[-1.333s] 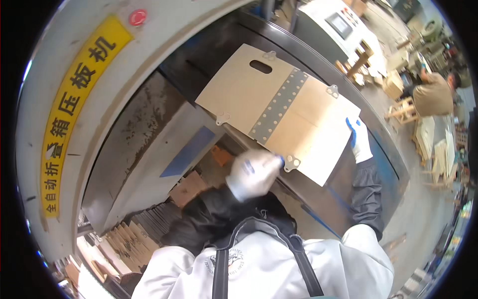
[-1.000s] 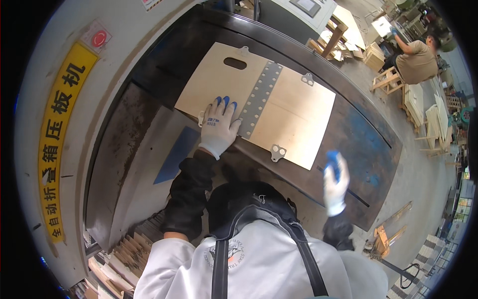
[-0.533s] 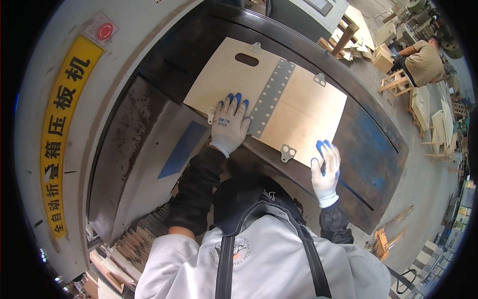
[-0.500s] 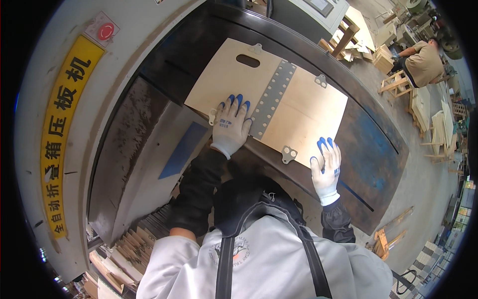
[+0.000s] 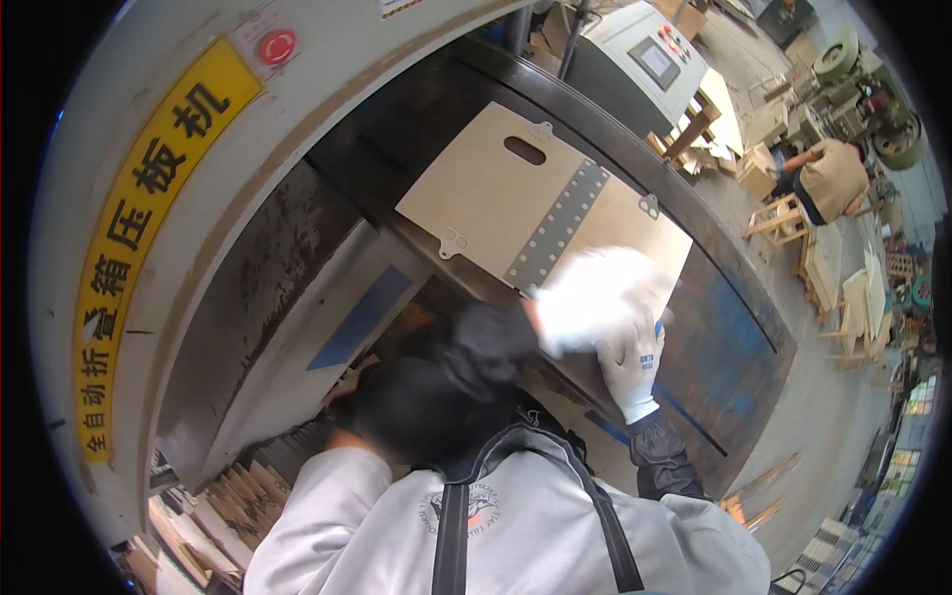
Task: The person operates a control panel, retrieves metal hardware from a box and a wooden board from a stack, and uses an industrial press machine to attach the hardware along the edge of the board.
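A pale plywood panel [image 5: 476,178] lies on the dark metal machine table [image 5: 729,297]. It has an oval slot near its far left edge, and a grey perforated metal strip [image 5: 560,223] crosses its middle. Small metal clips [image 5: 453,243] sit along the edges. My left hand [image 5: 605,288], white-gloved and smeared by motion, is over the panel's near right part. Beside it, at the panel's near right corner, is my right hand [image 5: 635,365], in a white glove with blue fingertips. Its fingers are mostly hidden behind the left hand.
A grey control console [image 5: 635,59] stands beyond the table. On the left rises a machine housing [image 5: 248,149] with a yellow label and a red stop button [image 5: 278,47]. Stacked wooden pieces [image 5: 248,496] are at lower left. Another person [image 5: 831,178] works at far right.
My left hand has left the panel's near left edge and swung right across it, next to my right hand. The right hand has shifted slightly left. The view has turned a little.
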Motion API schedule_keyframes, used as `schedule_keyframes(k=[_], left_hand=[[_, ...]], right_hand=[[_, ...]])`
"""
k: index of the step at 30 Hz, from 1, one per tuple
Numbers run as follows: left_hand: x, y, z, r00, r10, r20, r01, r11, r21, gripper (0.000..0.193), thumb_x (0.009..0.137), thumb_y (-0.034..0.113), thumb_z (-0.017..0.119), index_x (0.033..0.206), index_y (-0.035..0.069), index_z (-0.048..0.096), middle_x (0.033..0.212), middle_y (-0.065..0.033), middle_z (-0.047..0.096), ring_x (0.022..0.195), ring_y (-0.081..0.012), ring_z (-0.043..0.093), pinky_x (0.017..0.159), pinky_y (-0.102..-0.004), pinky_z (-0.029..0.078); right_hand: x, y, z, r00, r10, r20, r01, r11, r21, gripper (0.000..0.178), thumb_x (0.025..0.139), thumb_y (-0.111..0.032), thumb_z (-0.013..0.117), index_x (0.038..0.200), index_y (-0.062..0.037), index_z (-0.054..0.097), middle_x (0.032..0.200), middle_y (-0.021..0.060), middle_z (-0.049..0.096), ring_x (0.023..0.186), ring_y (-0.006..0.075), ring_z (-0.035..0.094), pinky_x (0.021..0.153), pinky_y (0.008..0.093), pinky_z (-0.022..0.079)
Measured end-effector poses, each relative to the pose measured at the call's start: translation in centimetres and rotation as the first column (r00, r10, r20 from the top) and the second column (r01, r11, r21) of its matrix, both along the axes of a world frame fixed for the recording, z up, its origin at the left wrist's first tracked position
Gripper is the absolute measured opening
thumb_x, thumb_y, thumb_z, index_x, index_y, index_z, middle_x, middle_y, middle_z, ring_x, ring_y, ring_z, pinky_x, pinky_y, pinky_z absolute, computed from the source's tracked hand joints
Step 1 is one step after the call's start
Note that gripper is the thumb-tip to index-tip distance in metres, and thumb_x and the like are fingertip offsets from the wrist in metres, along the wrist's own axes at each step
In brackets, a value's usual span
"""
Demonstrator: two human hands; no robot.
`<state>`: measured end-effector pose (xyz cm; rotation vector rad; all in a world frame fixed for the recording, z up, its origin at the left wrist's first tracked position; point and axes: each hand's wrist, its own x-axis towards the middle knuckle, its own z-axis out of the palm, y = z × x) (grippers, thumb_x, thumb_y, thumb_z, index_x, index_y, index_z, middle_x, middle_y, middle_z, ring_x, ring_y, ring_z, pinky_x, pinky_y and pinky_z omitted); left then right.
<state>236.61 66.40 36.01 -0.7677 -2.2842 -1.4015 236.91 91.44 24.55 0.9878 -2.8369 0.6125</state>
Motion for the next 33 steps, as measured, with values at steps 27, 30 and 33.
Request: schedule_keyframes(k=[27,30,33], left_hand=[[2.5,-7.6,-2.8,0.929,0.368,0.022,-0.302,0.792,-0.530,0.053,0.089,0.034,0.070,0.136,0.009,0.062,0.130,-0.0148,0.065,0.128,-0.0337,0.059,0.116,-0.0550,0.038],[4.2,-12.6,-8.6,0.641,0.766,0.050,-0.511,0.474,-0.717,0.062,0.097,0.048,0.062,0.144,0.008,0.056,0.145,-0.0218,0.058,0.139,-0.0395,0.050,0.121,-0.0571,0.030],[3.0,-16.0,-12.8,0.484,0.875,-0.005,-0.609,0.333,-0.720,0.069,0.099,0.052,0.060,0.148,0.005,0.053,0.157,-0.0279,0.047,0.149,-0.0466,0.039,0.124,-0.0585,0.027]], right_hand=[[0.1,-6.7,1.6,0.997,0.073,-0.023,-0.070,0.990,0.122,0.070,0.086,-0.037,0.076,0.146,-0.0060,0.058,0.158,0.0227,0.049,0.149,0.0430,0.041,0.122,0.0631,0.023],[-2.9,-12.1,0.8,0.990,0.130,-0.046,-0.125,0.987,0.096,0.069,0.088,-0.040,0.074,0.148,-0.0085,0.058,0.160,0.0211,0.049,0.150,0.0408,0.040,0.121,0.0609,0.025],[-6.3,-17.2,0.9,0.977,0.202,-0.064,-0.199,0.979,0.046,0.066,0.090,-0.042,0.073,0.146,-0.0099,0.060,0.159,0.0191,0.050,0.151,0.0371,0.040,0.122,0.0581,0.026]])
